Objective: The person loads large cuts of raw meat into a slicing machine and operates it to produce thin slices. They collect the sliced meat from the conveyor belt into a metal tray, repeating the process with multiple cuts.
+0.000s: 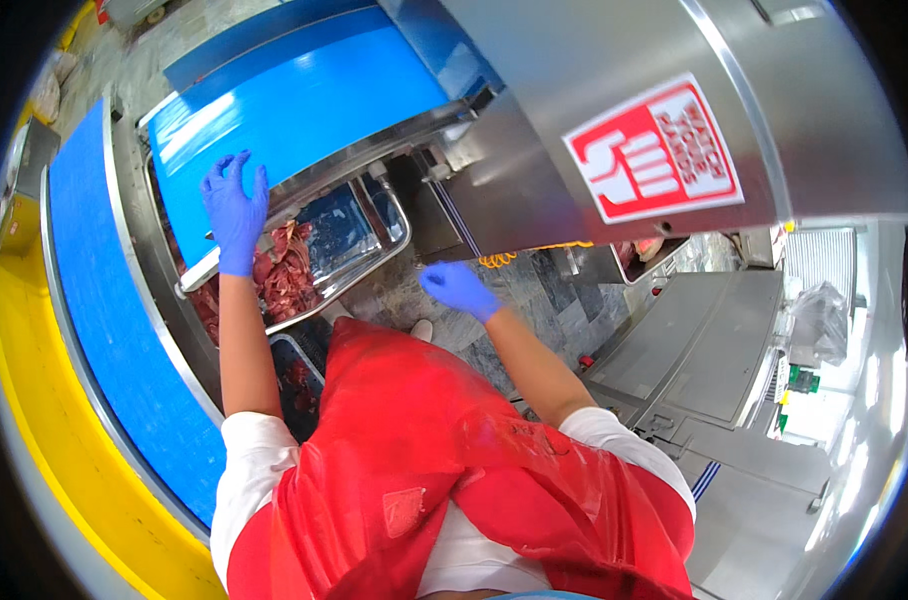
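Note:
My left hand point(234, 212), in a blue glove, is spread flat on the near end of a blue conveyor belt point(294, 110), fingers apart, holding nothing. Just below it a steel tray point(392, 248) holds red raw meat pieces point(284, 270) at its left end. My right hand point(457, 286), also gloved in blue, hangs in the air to the right of the tray, below the steel machine housing point(594, 90); its fingers are loosely curled and nothing shows in them. A red plastic apron point(424, 450) covers my front.
A second blue belt point(104, 330) curves along the left beside a yellow edge point(44, 420). The housing carries a red-and-white hand warning sticker point(654, 150). A dark crate point(299, 375) with meat scraps sits low by my legs. Steel cabinets point(694, 360) stand at right on a grey tiled floor.

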A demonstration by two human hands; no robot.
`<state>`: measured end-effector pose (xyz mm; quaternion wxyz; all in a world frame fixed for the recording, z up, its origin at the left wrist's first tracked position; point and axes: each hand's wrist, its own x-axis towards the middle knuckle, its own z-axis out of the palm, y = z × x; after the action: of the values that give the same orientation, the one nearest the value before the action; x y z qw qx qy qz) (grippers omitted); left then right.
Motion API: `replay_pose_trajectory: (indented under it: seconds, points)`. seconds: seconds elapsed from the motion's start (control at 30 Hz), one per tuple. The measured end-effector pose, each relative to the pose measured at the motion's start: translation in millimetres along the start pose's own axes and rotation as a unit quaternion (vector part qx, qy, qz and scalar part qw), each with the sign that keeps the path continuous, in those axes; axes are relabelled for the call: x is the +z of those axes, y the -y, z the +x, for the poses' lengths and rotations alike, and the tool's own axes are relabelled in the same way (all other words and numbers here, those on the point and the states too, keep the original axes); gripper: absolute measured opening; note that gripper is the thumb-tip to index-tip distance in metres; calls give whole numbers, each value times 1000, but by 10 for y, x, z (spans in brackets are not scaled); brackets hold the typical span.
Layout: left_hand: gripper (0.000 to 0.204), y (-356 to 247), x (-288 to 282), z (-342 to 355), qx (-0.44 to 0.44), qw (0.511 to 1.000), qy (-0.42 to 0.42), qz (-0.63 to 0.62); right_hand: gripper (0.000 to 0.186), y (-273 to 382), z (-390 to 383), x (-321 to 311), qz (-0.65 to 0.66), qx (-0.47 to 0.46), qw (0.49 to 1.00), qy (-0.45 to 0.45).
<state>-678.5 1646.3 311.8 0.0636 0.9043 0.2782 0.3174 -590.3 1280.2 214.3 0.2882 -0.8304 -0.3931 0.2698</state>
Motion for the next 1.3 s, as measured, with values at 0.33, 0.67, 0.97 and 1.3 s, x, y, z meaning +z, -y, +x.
replay_pose_trajectory:
  seconds: [0.33, 0.67, 0.97, 1.3]
  points:
    - [49, -68, 192, 185, -76, 972, 216, 51, 26, -2021, -2154, 343, -66, 232, 970, -8]
    - [54, 233, 160, 162, -66, 960, 270, 28, 35, -2401, -3513, 708, 280, 532, 797, -61]
    - [56, 443, 259, 248, -98, 946, 308, 34, 27, -2598, -3670, 999, 343, 544, 765, -40]
    - [48, 253, 250, 178, -122, 953, 274, 41, 18, -3012, -3078, 937, 63, 255, 962, 71]
